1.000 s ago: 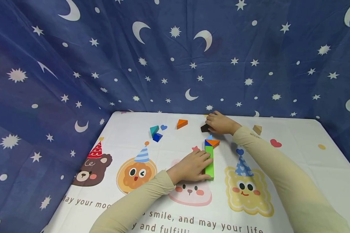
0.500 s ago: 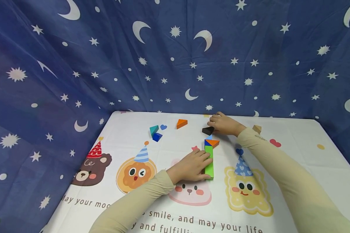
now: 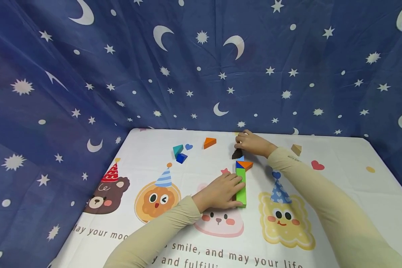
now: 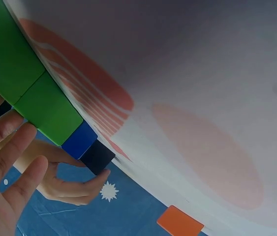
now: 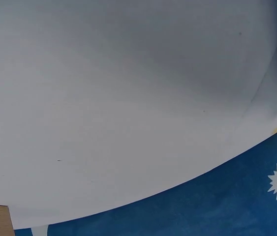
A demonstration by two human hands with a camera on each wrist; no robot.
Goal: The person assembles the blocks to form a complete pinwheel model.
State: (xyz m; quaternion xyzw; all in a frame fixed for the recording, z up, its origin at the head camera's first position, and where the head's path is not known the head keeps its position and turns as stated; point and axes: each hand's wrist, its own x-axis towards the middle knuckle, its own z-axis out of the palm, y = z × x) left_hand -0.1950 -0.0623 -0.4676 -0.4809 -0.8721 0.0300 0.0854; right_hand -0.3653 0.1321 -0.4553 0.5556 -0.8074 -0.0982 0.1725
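While the fingers of my left hand (image 3: 218,191) lie against the green blocks (image 3: 242,196), loosely apart and only slightly bent, my right hand (image 3: 255,143) is clamped on the black block (image 3: 236,153) near the middle of the far edge of the white counter (image 3: 345,160). Thumb and fingers hold this black block between them, as my left wrist view shows also.

The green blocks are two, end to end, in a line which runs away from me toward the far edge. At their far end a dark blue triangle (image 3: 239,165) and an orange triangle (image 3: 246,165) lie side by side, and just beyond them is a light blue triangle (image 3: 242,159). The black block is just beside the light blue triangle; whether the two are touching, I cannot tell.

Toward the far left corner of the counter, a teal block (image 3: 178,150) lies just beside a blue block (image 3: 181,158). Between these and my right hand, an orange block (image 3: 209,142) lies near the far edge, apart from the others. On the other side of my right hand, a wooden block (image 3: 296,149) is near the far edge too, more toward the far right corner. Behind the far edge hangs a dark blue curtain (image 3: 187,56) with white moons and stars.
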